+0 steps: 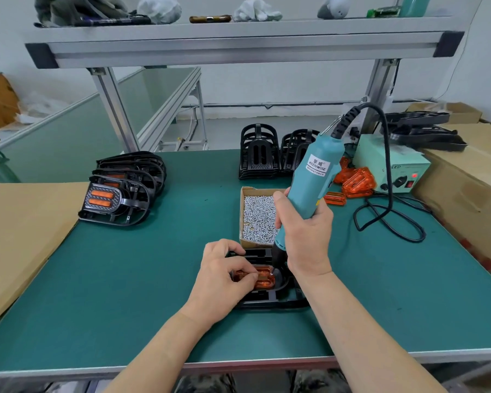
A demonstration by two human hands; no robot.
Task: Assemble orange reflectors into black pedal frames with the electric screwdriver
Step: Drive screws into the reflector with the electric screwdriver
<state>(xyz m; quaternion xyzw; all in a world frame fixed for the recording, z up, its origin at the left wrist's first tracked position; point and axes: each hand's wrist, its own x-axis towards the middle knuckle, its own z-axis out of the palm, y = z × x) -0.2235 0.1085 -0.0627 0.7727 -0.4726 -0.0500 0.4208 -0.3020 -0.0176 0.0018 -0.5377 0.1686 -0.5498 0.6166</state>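
Observation:
A black pedal frame (pixel 270 298) lies on the green mat in front of me with an orange reflector (pixel 262 277) set into it. My left hand (pixel 224 275) rests on the frame, its curled fingers pinching the reflector's left part. My right hand (pixel 304 231) grips a teal electric screwdriver (pixel 313 177), held nearly upright with its black tip down at the reflector's right end. The bit itself is hidden behind the hand and the tool's nose.
An open cardboard box of silver screws (pixel 258 217) sits just behind the frame. Finished pedals (pixel 119 191) are stacked at the left, empty black frames (pixel 260 154) at the back, loose orange reflectors (pixel 355 181) and the power supply (pixel 391 168) at the right. Cardboard boxes flank the mat.

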